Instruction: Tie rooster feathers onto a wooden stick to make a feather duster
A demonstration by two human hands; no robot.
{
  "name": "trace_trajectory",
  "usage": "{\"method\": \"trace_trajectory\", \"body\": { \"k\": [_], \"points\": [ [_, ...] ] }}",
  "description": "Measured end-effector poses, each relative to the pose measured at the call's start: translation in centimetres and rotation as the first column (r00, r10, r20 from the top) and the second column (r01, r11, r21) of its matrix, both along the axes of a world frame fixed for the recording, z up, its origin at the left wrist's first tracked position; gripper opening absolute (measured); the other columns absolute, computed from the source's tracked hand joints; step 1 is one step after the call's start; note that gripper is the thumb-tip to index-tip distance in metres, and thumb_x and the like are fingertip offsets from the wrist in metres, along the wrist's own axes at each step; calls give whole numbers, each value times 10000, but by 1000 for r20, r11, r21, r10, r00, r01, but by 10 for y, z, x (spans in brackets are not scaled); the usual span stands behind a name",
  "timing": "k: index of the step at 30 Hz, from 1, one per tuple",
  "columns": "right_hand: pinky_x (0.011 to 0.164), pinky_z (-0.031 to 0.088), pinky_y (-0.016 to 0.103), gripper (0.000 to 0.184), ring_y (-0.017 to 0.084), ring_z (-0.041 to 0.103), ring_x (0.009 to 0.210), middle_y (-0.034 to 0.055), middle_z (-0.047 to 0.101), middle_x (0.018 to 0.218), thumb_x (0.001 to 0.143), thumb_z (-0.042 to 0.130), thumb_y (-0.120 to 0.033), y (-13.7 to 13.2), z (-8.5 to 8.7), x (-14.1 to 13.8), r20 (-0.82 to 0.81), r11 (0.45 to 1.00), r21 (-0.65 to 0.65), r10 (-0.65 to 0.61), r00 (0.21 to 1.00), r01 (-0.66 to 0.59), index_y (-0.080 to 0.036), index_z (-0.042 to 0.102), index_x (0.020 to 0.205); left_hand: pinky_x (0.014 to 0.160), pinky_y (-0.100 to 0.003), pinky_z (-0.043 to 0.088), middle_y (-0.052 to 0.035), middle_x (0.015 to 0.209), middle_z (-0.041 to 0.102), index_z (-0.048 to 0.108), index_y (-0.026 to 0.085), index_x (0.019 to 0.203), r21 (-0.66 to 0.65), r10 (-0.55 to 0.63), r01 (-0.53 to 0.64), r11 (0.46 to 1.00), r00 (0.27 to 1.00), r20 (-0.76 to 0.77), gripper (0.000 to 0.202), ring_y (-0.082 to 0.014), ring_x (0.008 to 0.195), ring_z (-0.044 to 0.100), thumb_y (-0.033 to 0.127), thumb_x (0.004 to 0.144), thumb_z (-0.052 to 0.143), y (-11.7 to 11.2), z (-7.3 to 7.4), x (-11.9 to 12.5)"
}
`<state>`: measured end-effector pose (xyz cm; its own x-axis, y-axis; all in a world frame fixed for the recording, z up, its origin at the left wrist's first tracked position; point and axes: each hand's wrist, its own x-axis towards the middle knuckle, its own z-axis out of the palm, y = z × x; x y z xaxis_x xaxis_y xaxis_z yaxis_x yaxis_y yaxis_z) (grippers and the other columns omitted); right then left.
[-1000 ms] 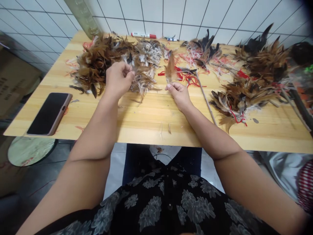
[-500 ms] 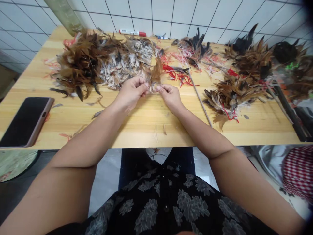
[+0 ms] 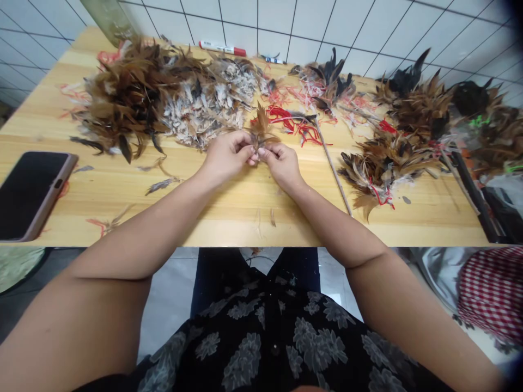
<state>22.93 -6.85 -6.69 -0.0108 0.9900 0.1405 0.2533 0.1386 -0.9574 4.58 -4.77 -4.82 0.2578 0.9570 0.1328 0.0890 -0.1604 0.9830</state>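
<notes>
Between my two hands stands a small bunch of brown feathers (image 3: 261,126), its tips pointing away from me. My left hand (image 3: 229,155) pinches the base of the bunch with thumb and fingers. From the other side my right hand (image 3: 281,163) pinches the same base, its thumb almost touching the left one. The quill ends are mostly covered by my fingertips. Just beyond my left hand lies a heap of white and grey feather bundles (image 3: 200,111). Red strings (image 3: 292,121) and a thin stick (image 3: 333,166) lie to the right of my right hand.
Brown feathers (image 3: 122,98) are piled at the left of the wooden table (image 3: 229,218). A phone (image 3: 32,190) lies at the left edge. Feather dusters (image 3: 392,158) lie at the right. A red-capped marker (image 3: 222,48) rests along the tiled wall.
Both hands have drawn closer together at the base of the feather bunch, and its feathers now look more spread. The camera view has shifted slightly.
</notes>
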Motion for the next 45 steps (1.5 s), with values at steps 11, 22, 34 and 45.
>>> {"method": "trace_trajectory", "body": {
  "k": [11, 22, 34, 45],
  "points": [
    [959, 512, 311, 181, 171, 680, 969, 7, 749, 937, 1048, 836, -297, 9, -16, 3, 91, 995, 52, -87, 992, 82, -174, 796, 922, 867, -279, 627, -19, 842, 830, 724, 207, 794, 97, 90, -51, 994, 887, -452, 286, -221, 878, 828, 74, 1039, 660, -23, 28, 10],
    [935, 507, 316, 202, 175, 674, 933, 6, 726, 909, 1079, 676, -106, 9, -14, 2, 248, 994, 74, -102, 963, 86, -169, 787, 923, 1111, -427, 586, -88, 936, 688, 660, 219, 766, 240, 65, 98, 966, 806, -588, 314, -310, 1062, 731, 223, 1079, 639, -12, 4, 7],
    [885, 516, 302, 254, 163, 672, 890, 5, 699, 880, 1122, 736, -204, 13, -30, 5, 226, 990, 144, -26, 974, -7, -186, 759, 870, 881, -334, 493, -26, 852, 641, 679, 182, 729, 107, 80, -52, 993, 957, -278, 317, -202, 886, 603, 49, 1000, 775, -12, 13, 7],
    [907, 554, 327, 323, 196, 700, 944, 41, 746, 937, 1132, 798, -457, 14, -35, 10, 349, 980, 185, 9, 937, -78, -203, 825, 935, 728, -319, 525, -7, 718, 735, 737, 177, 753, -157, -28, 41, 987, 996, 83, 289, -167, 687, 625, -13, 940, 848, -5, 6, 6]
  ]
}}
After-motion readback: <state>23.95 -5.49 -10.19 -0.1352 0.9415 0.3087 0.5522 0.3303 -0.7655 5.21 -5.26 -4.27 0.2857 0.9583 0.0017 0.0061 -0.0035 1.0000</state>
